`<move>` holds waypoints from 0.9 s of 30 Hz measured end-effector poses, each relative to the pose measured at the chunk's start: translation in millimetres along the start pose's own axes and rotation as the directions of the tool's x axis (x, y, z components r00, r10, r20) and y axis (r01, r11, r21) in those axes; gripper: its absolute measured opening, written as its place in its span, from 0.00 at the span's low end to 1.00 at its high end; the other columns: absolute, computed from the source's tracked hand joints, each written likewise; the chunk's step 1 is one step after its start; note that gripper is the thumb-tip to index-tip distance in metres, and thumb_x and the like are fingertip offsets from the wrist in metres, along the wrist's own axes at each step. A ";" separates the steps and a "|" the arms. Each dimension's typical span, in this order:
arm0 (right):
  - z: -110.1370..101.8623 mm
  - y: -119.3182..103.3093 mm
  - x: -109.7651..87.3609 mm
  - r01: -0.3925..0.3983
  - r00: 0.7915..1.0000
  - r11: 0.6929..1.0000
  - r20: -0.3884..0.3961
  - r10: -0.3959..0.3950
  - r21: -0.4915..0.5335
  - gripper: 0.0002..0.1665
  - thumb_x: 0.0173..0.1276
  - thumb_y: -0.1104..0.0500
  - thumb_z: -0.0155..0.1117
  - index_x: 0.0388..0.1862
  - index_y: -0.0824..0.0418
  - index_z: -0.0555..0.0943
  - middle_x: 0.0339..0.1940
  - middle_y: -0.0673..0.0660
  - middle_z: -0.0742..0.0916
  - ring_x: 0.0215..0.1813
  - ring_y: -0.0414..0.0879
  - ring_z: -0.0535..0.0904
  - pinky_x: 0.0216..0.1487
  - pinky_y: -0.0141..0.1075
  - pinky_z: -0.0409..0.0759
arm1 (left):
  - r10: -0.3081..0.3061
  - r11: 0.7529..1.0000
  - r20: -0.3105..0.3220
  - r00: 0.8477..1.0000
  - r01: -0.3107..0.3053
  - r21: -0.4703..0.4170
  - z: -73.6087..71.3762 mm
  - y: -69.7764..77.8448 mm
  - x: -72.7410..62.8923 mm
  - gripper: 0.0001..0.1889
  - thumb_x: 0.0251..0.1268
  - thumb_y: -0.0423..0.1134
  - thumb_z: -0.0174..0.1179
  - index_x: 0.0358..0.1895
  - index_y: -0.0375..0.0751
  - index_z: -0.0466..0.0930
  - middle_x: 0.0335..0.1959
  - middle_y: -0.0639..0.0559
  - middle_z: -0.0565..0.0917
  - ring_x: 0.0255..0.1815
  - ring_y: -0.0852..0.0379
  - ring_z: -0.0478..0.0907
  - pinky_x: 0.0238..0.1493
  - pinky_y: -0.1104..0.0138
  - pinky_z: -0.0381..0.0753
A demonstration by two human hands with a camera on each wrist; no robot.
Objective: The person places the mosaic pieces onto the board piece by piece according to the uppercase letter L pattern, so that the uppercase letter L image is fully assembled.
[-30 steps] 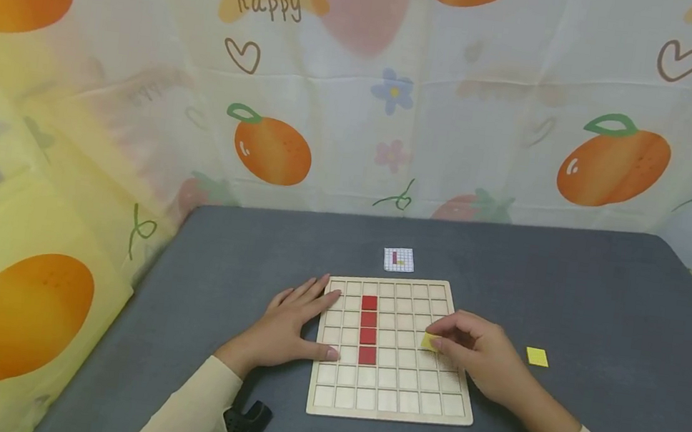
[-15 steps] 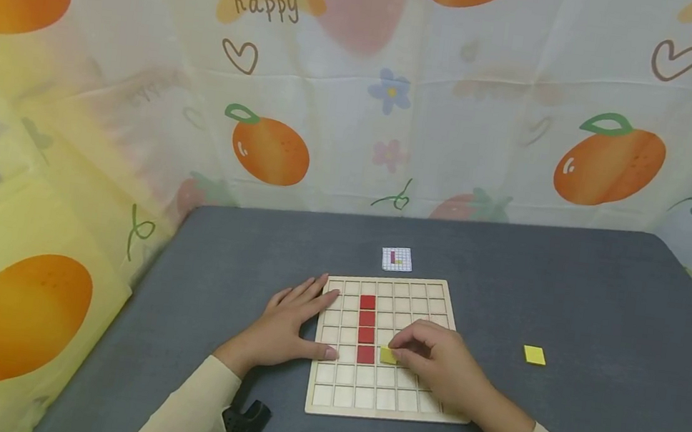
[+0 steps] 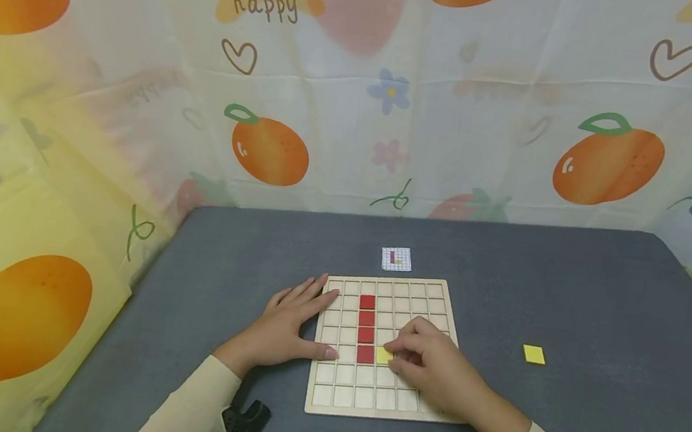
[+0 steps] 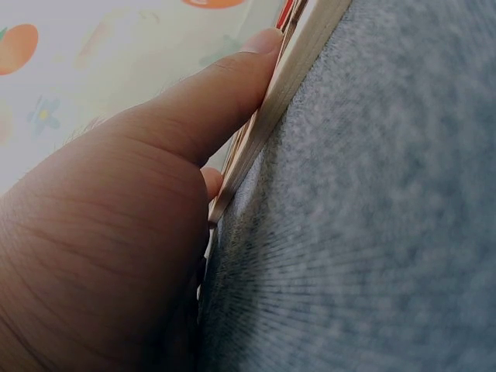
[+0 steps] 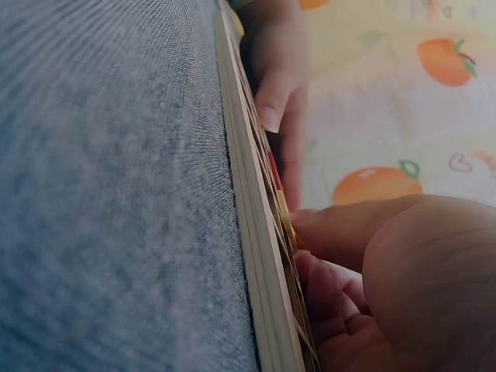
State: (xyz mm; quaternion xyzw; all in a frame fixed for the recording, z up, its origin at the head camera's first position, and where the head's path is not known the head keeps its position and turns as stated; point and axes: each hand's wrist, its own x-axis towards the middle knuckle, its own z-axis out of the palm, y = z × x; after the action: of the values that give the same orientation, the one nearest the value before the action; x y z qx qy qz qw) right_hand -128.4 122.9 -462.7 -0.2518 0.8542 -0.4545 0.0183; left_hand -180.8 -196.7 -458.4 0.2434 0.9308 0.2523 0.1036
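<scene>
My left hand rests with spread, straight fingers on the left edge of a wooden grid board. In the left wrist view its thumb lies over the board's rim. A column of several red square tiles fills cells left of the board's middle. Curled fingers of my right hand hold a yellow square tile by its right side, in the cell just right of the lowest red tile. The right wrist view shows these fingertips low against the board, with part of the tile hidden.
A second yellow tile lies on the dark grey table, right of the board. Behind the board is a small card printed with a grid pattern. A fruit-printed cloth hangs at the table's back.
My right hand has moved left across the board with the yellow tile, bringing it down flat beside the lowest red tile. The left hand stays in place.
</scene>
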 end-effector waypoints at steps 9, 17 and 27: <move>-0.4 -0.4 -0.7 0.021 1.000 1.000 0.021 -0.021 -0.003 0.14 0.74 0.64 0.76 0.57 0.58 0.92 0.41 0.43 0.83 0.42 0.39 0.79 0.44 0.36 0.81 | 0.010 1.000 -0.003 1.000 -0.010 0.000 1.3 -2.1 0.5 0.57 0.61 0.74 0.72 0.89 0.56 0.60 0.91 0.54 0.46 0.90 0.47 0.39 0.81 0.37 0.37; -2.9 6.3 -0.8 0.047 0.998 0.991 0.031 -0.052 0.124 0.19 0.77 0.61 0.75 0.64 0.62 0.88 0.46 0.49 0.87 0.45 0.42 0.83 0.48 0.37 0.84 | 0.004 1.000 0.000 1.000 -0.004 0.003 1.9 -2.4 0.2 0.57 0.61 0.74 0.72 0.89 0.55 0.59 0.91 0.54 0.45 0.90 0.47 0.38 0.81 0.37 0.37; -28.7 11.2 -3.3 0.035 0.998 0.949 0.034 -0.048 0.312 0.23 0.85 0.60 0.64 0.72 0.68 0.80 0.56 0.58 0.87 0.53 0.53 0.85 0.52 0.42 0.85 | 0.013 1.000 -0.007 1.000 -0.013 -0.003 2.7 -4.0 1.1 0.57 0.61 0.74 0.72 0.89 0.56 0.59 0.91 0.55 0.45 0.90 0.47 0.38 0.81 0.37 0.37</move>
State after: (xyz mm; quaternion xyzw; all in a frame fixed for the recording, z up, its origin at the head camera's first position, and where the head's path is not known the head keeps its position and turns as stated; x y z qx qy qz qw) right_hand -137.6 151.5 -455.3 -0.2731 0.7657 -0.5786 0.0659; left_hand -182.5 -198.0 -462.9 0.2487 0.9291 0.2551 0.0991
